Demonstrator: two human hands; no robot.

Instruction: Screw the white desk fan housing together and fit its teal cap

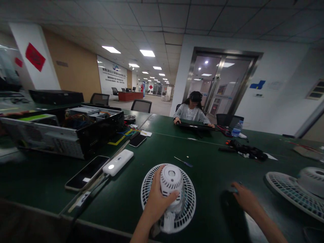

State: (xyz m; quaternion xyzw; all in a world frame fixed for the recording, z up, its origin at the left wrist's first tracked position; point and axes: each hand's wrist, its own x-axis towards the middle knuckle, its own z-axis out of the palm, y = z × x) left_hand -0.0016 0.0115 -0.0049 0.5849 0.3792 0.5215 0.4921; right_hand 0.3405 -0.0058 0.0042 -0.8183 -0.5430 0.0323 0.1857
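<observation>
A white fan (189,189) lies grille-down on the green table, its motor housing (171,175) pointing up. My left hand (159,195) is wrapped round that housing, thumb on the near right side and fingers on the left. To the right of the fan, my right hand (244,195) is just above the table with its fingers closed together. A small bluish thing shows at its fingertips, too blurred to name. Beyond the fan lies a thin screwdriver (186,163) with a dark blue handle.
At left are an opened computer case (83,135), a phone (87,172), a white power bank (118,162) with a cable, and another phone (137,140). A second white fan (291,189) lies at right. Across the table a person (191,113) holds a dark panel near a water bottle (237,129).
</observation>
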